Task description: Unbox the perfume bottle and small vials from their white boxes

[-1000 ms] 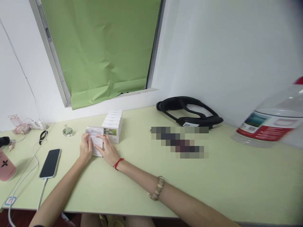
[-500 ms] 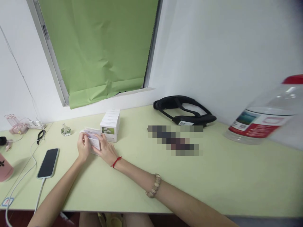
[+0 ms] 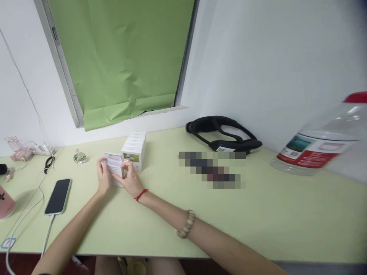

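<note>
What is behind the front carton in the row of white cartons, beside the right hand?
Behind the front carton, more white cartons stand in a row; their tops and some right sides show. Their front faces are covered, so I cannot tell what is printed there.

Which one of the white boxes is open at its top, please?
The box held between the left hand and right hand: its flap stands raised, while the boxes in the row show closed tops.

Carton [image 3: 115,170] L of box row [image 3: 133,146]
</note>
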`<state>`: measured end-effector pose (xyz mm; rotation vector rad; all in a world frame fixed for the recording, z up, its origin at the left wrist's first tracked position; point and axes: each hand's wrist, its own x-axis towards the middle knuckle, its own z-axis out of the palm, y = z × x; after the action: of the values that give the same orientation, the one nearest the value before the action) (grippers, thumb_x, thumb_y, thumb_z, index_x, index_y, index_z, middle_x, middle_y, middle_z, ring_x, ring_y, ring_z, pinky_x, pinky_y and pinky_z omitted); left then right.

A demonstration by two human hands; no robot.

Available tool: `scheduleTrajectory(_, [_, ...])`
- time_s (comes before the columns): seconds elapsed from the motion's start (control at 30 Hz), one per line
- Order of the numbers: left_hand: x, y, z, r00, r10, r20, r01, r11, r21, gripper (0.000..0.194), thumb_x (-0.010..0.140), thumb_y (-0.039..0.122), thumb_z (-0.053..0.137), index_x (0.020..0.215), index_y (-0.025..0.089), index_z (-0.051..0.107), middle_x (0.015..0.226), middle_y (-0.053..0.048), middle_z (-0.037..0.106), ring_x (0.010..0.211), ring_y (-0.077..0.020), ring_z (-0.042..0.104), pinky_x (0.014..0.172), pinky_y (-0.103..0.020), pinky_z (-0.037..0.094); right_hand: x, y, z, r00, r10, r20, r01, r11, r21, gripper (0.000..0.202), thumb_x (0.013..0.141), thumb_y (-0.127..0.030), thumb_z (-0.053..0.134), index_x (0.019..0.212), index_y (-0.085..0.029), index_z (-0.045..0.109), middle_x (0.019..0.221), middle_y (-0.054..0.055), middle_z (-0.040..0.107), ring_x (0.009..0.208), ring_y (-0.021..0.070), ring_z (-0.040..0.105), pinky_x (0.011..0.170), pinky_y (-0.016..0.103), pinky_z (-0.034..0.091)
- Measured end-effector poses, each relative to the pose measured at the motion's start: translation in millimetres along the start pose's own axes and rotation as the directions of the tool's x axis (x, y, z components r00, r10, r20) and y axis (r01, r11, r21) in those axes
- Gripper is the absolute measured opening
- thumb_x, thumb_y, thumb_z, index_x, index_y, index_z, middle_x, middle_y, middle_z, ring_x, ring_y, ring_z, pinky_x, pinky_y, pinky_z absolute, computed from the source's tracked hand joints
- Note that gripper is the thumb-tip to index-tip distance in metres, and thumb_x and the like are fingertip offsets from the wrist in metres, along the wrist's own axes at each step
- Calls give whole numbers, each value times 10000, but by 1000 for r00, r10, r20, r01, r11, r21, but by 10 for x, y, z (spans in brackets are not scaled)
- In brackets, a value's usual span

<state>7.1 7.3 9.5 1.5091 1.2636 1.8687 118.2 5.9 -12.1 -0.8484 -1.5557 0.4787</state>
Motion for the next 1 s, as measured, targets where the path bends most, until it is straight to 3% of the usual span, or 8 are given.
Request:
scheduleTrajectory(0.17, [-38,30,16,1000,-19,15,19,999,-38,260,899,460,401,979,223,473,838,-2,539,773,-137,531,715,-245,446,10,-7,22,999,30,-33,-25,991,130,327,727,-340,651,875,-237,379,1093,91,546,1028,209,579,736,324,532])
scheduleTrajectory(0.4, [-69,6,28,1000,-27,-13,27,999,-41,269,892,458,394,1011,223,453,921,-19,538,827,-140,534,762,-246,443,9,-12,22,997,68,-34,-64,991,121,321,699,-304,669,873,-228,410,943,40,539,918,182,582,619,251,510])
scheduleTrajectory(0.6, [-24,-24,-15,1000,12,-26,-11,1000,11,258,854,424,455,992,209,490,944,-34,537,826,-149,521,757,-260,438,6,-18,-3,997,76,13,-77,986,148,351,732,-338,645,984,-234,425,1028,53,552,813,157,592,620,263,511])
scheduleTrajectory(0.73, [54,-19,-119,980,197,2,-193,958,210,221,874,389,444,902,198,552,944,-57,525,924,-180,516,835,-300,425,10,-35,-12,997,69,31,-73,988,136,306,762,-368,621,949,-229,422,1000,54,552,882,180,591,659,282,511])
scheduleTrajectory(0.87, [222,-110,-323,913,401,83,-403,847,347,276,912,376,359,947,195,564,988,-84,526,994,-207,504,901,-356,409,2,-45,-14,995,95,42,-99,989,107,313,770,-382,608,951,-228,405,1014,59,559,886,188,590,687,305,507])
scheduleTrajectory(1.0, [462,-291,-611,840,517,163,-529,717,455,258,880,306,377,1052,189,529,1046,-108,534,1031,-227,504,936,-390,391,-8,-37,-24,989,125,73,-131,987,90,331,776,-388,596,983,-230,393,1034,63,575,903,192,595,699,307,502])
